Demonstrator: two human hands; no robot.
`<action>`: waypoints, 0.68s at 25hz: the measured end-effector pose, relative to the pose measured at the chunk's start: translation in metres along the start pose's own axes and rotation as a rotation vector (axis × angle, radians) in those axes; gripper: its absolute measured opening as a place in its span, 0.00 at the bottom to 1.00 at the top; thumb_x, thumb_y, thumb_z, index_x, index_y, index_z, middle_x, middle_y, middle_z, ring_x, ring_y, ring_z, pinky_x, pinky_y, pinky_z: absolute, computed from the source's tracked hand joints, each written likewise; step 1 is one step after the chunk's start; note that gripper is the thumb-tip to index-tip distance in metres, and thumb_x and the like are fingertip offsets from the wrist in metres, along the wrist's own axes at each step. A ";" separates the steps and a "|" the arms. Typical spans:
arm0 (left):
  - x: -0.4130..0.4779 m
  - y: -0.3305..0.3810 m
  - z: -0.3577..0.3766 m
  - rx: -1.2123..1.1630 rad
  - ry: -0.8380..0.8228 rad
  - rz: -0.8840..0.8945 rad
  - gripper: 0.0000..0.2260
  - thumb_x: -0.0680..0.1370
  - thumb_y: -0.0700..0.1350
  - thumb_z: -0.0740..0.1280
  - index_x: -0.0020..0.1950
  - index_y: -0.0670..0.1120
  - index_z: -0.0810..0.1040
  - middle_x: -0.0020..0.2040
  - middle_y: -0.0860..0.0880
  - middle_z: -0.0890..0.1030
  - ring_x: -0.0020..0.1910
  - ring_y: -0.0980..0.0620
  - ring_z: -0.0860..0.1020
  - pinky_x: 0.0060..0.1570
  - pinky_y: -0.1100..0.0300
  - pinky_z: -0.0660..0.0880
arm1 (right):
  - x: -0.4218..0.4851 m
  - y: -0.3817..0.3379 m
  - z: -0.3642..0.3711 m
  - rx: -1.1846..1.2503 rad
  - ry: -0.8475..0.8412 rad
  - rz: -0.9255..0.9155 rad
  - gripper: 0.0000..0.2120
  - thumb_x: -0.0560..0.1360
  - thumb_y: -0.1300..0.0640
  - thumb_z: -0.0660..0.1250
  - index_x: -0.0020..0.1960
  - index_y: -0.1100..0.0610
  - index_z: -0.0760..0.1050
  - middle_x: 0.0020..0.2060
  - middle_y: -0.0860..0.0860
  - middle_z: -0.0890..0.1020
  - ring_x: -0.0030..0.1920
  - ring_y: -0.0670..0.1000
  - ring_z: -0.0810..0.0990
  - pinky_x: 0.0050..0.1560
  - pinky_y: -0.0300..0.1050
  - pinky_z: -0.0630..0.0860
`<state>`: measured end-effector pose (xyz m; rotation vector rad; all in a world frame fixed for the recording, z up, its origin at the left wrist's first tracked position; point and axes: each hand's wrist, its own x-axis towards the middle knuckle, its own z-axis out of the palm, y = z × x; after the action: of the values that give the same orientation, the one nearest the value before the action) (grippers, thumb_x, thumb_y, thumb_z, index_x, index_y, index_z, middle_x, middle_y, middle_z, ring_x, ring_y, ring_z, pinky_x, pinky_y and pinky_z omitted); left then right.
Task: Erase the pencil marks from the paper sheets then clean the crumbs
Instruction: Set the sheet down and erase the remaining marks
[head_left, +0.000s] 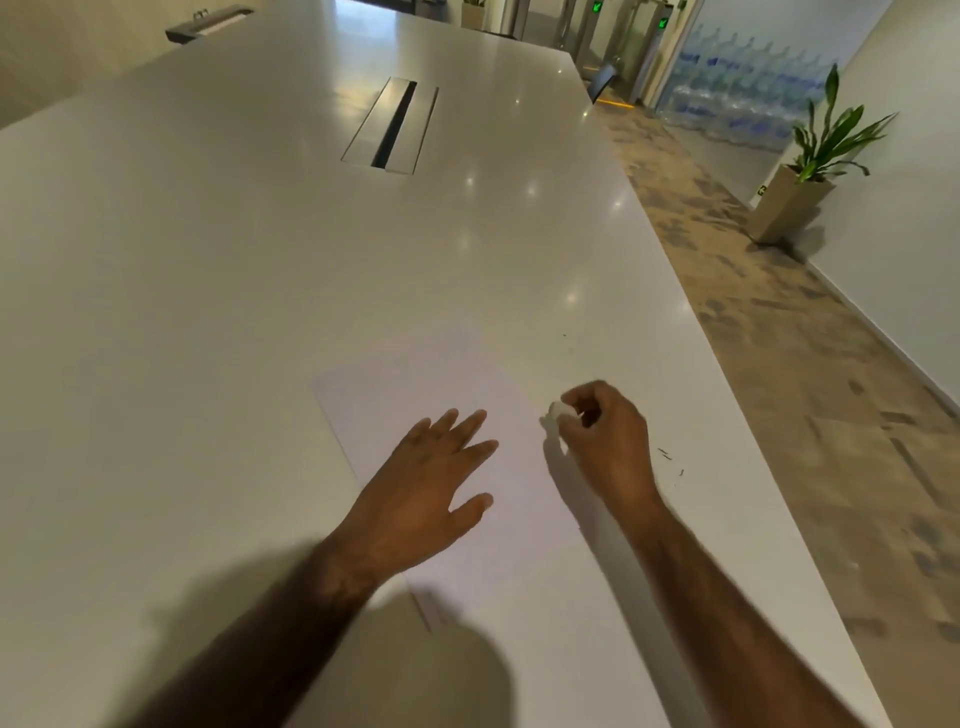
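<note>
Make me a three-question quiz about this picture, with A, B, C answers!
1. Where are the dark crumbs? A in a plant pot; B on the white table, right of the right hand; C on the floor.
2. What colour is the small eraser block? A red; B black; C white.
3. How is the left hand? A flat on the white paper sheet; B a fist; C holding a pencil.
Answers: B, specks lie beside that hand; C, it shows white in the pinch; A, its fingers lie spread on the sheet.

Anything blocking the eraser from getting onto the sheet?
Nothing visible. The right hand pinches the eraser at the right edge of the paper sheet; the left hand rests flat on it, apart from the eraser.
</note>
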<state>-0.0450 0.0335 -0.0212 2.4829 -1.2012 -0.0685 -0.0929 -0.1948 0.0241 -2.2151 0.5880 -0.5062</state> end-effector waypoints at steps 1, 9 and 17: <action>0.001 0.002 0.000 0.028 -0.073 -0.050 0.37 0.80 0.73 0.52 0.85 0.56 0.53 0.85 0.54 0.42 0.84 0.52 0.41 0.82 0.47 0.46 | -0.019 -0.002 -0.002 -0.011 -0.034 -0.009 0.06 0.75 0.59 0.72 0.44 0.48 0.79 0.38 0.42 0.83 0.38 0.39 0.80 0.37 0.28 0.72; 0.001 0.005 0.009 0.172 -0.153 -0.064 0.53 0.68 0.84 0.38 0.83 0.52 0.31 0.81 0.52 0.28 0.81 0.50 0.29 0.80 0.43 0.35 | -0.078 -0.008 0.027 -0.344 -0.212 -0.375 0.08 0.76 0.66 0.65 0.44 0.54 0.78 0.40 0.47 0.73 0.38 0.48 0.74 0.36 0.45 0.74; 0.001 0.005 0.010 0.195 -0.146 -0.071 0.54 0.69 0.83 0.39 0.80 0.47 0.28 0.82 0.48 0.29 0.81 0.50 0.29 0.80 0.43 0.34 | -0.085 -0.015 0.040 -0.299 -0.139 -0.290 0.08 0.79 0.57 0.63 0.41 0.52 0.74 0.39 0.44 0.72 0.37 0.45 0.73 0.37 0.45 0.74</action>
<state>-0.0500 0.0267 -0.0289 2.7316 -1.2295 -0.1611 -0.1380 -0.1157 -0.0036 -2.6160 0.2825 -0.4269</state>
